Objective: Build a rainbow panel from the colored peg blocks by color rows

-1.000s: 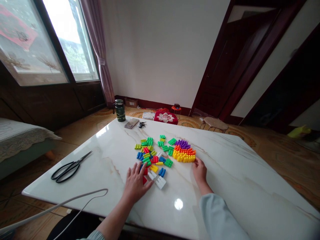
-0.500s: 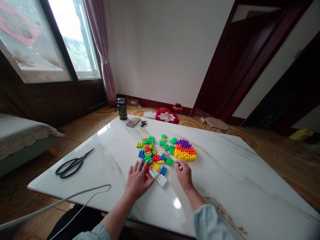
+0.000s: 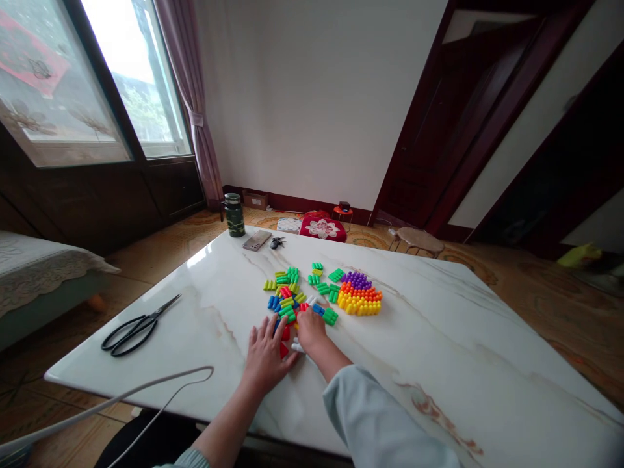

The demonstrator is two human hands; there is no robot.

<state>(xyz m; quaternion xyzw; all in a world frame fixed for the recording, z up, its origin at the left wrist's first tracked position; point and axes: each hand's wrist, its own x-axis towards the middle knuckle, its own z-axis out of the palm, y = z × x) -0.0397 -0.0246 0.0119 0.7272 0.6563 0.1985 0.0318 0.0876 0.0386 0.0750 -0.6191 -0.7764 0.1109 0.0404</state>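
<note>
A loose pile of colourful plastic toy building blocks [image 3: 290, 289] lies on the white marbled table [image 3: 439, 351]. At the pile's near left edge rests my left hand [image 3: 266, 351], its fingers spread and touching or just beside red and blue blocks. My right hand [image 3: 314, 335] reaches into the near side of the pile with its fingers drawn together and pointing down; whatever is at the fingertips is hidden. To the right of the pile, yellow blocks [image 3: 358, 305], orange blocks [image 3: 361, 292] and purple blocks [image 3: 357, 280] stand packed in rows by colour. Green blocks [image 3: 330, 316] lie near them.
Black-handled scissors [image 3: 139, 330] lie at the table's left. A phone [image 3: 257, 240], keys [image 3: 277, 243] and a camouflage flask [image 3: 234, 216] are at the far left corner. A white cable [image 3: 146, 382] crosses the near left edge. A round stool [image 3: 416, 240] stands beyond the table.
My right hand has moved left, from beside the yellow rows into the pile, and now covers some white, yellow and blue blocks. My left hand stays nearly where it was. The view has shifted slightly.
</note>
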